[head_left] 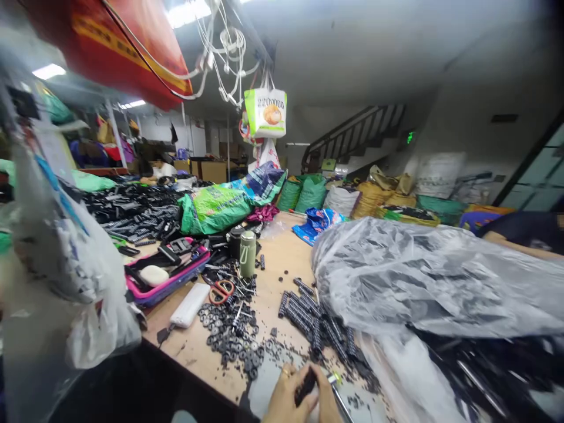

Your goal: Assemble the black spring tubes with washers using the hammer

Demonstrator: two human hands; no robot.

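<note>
My left hand (286,395), with a ring on one finger, is at the bottom of the view. Its fingers close around a small black part (305,387) whose kind I cannot make out. Against the same part press the fingers of my right hand (326,395). Just right of them a thin metal rod (342,405) shows; I cannot tell whether it is held. Beneath the hands is a grey mat (263,382). Beyond them lie a pile of black ribbed cylinders (299,314) and, to the left, many small black discs (235,346).
Orange-handled scissors (221,291), a white power bank-like block (190,305), a green bottle (247,254) and a pink-rimmed tray (202,254) stand on the left. A large plastic-covered heap (423,270) bounds the right. Bags (101,276) hang at left. Another person's arm (520,244) shows far right.
</note>
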